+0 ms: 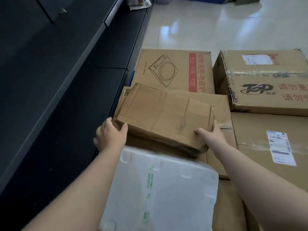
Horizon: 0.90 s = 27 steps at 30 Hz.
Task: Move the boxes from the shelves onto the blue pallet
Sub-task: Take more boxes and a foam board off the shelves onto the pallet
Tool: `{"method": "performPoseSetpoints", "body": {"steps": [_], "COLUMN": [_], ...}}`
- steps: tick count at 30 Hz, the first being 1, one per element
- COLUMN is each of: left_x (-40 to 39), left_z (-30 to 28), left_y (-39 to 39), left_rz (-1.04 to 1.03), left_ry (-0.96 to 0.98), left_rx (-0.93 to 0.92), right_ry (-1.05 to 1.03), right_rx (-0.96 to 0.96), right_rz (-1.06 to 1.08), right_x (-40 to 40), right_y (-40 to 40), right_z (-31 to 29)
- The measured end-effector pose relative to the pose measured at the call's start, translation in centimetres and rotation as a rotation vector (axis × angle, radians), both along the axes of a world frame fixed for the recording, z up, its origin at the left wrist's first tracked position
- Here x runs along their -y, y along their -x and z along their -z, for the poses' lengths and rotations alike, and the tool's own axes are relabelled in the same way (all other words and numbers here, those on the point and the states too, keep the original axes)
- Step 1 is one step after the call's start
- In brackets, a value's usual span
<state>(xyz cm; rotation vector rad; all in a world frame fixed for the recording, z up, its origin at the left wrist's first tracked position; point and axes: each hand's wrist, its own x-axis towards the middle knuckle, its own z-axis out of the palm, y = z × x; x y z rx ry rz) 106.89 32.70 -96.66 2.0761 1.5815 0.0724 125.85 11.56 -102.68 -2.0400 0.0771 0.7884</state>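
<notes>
Both hands hold a plain, creased cardboard box (164,117), one at each near corner: the left hand (110,133) wraps the near-left corner with its thumb on top, and the right hand (210,133) clamps the near-right corner the same way, so each grip is pressed onto the box rather than spread. Holding opposite corners keeps the flat box level while it is placed. The box sits tilted over a larger brown carton, its near edge raised, probably just short of being set down. Just behind the box lies a carton printed with a cooker drawing (173,70); to the right of the box are a taped carton with black lettering (266,80) and, nearer, one with a shipping label (273,144). A white foam box (160,189) lies just in front of the box. A sliver of blue (131,78), likely the pallet, shows to the box's far left, beside the dark shelves (58,80).
</notes>
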Motion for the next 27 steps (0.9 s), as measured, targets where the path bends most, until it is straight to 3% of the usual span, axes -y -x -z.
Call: {"method": "performPoseSetpoints", "body": {"steps": [4, 7, 9, 13, 16, 19, 23, 27], "left_x": [-2.4, -3.1, -3.2, -3.1, -3.1, -2.0, 0.0, 2.1], "left_z": [1.5, 1.6, 1.3, 1.4, 1.4, 1.2, 2.5, 2.9], "left_y": [-1.6, -1.9, -1.3, 1.4, 3.6, 6.6, 11.7, 12.5], "left_rz": [0.083, 0.001, -0.035, 0.001, 0.003, -0.084, -0.137, -0.166], "left_ry": [0.189, 0.295, 0.284, 0.282, 0.36, 0.502, 0.662, 0.653], "left_rx": [-0.061, 0.113, 0.125, 0.051, 0.184, 0.275, 0.175, 0.243], "right_ry": [-0.018, -0.025, -0.021, 0.022, -0.013, -0.102, -0.032, -0.017], "right_rx": [0.019, 0.001, -0.014, -0.02, 0.029, 0.005, -0.097, -0.134], "right_rz": [0.011, 0.013, -0.022, -0.145, -0.191, -0.149, -0.116, -0.071], "right_x": [0.3, 0.3, 0.2, 0.5, 1.4, 3.7, 8.4, 10.2], "right_y": [0.1, 0.4, 0.4, 0.9, 2.5, 4.5, 8.6, 13.0], "right_z": [0.5, 0.4, 0.2, -0.5, -1.7, -3.0, -2.8, -1.0]}}
